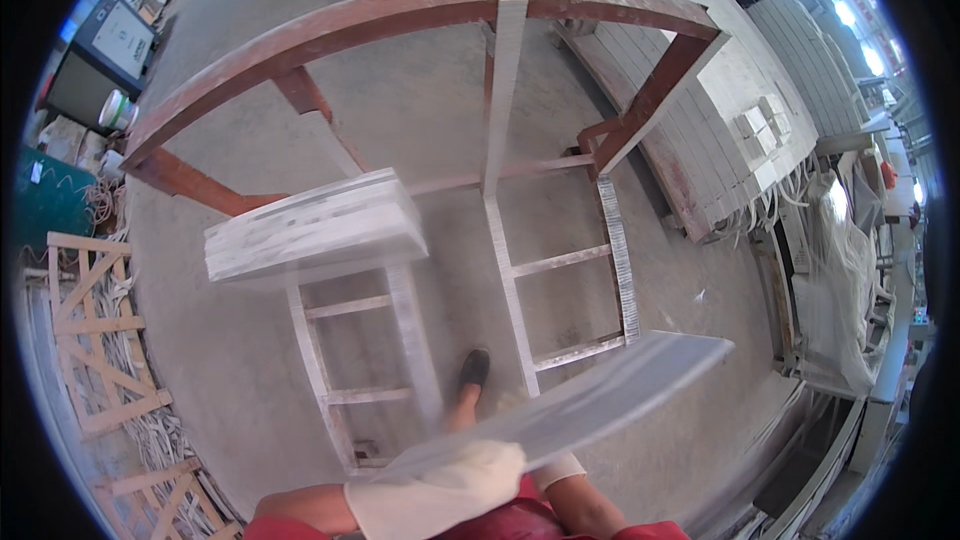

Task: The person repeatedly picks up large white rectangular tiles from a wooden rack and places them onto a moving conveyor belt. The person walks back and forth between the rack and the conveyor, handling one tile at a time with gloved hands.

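A long, thin grey-white slab [610, 390] is tilted across the front of my body, its far end reaching up to the right and slightly blurred. My left hand [450, 480], in a pale work glove, is closed over the slab's near left part. Under the slab, my right hand [556, 470] shows mainly its glove cuff; a pale blurred patch, perhaps its fingertips, shows past the far edge. A stack of white, streaked slabs [310, 230] rests on the left part of a red-brown metal frame [400, 10] with white-dusted bars ahead of me.
Wooden crates [105, 325] with pale strips stand at the left. Large layered stacks of pale slabs [690, 130] lie on the right beyond the frame. Plastic-wrapped material [835, 280] is at the far right. A white bucket [118, 110] stands far left. My shoe [475, 367] is between the frame's legs.
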Available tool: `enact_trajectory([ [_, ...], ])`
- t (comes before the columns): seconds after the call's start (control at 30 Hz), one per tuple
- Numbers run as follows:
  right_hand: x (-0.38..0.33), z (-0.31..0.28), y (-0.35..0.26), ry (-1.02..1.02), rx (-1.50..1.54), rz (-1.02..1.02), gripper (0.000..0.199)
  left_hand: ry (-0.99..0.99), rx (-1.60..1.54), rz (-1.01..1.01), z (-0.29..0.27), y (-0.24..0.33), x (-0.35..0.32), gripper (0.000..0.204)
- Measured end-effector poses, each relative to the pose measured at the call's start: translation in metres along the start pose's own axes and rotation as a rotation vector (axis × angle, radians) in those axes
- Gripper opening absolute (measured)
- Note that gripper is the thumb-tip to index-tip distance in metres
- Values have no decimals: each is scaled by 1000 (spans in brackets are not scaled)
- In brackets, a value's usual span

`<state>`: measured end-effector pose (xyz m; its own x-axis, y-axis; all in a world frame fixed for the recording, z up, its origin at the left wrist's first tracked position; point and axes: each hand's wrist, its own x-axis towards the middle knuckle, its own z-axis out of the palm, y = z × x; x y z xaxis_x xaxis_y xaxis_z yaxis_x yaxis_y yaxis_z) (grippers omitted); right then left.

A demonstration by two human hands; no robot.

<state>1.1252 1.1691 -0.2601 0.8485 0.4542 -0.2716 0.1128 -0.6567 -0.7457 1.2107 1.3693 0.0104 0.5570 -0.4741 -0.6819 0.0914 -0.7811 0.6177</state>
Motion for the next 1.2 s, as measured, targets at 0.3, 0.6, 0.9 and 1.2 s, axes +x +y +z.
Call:
enact_trajectory([
  [0.3, -74, -111, -21, 199, 2050, 676, 33, 92, 167, 285, 23, 89, 1, 11],
  [0.6, -153, -177, 4, 334, 3120, 369, 32, 166, 339, 481, 77, 180, 12, 8],
  [0.9, -289, -218, 82, 585, 3737, -623, 31, 432, 548, 838, 147, 323, 40, 15],
  [1.2, -347, -261, 81, 1668, 2177, -918, 34, 289, 800, 1232, 229, 447, 31, 22],
])
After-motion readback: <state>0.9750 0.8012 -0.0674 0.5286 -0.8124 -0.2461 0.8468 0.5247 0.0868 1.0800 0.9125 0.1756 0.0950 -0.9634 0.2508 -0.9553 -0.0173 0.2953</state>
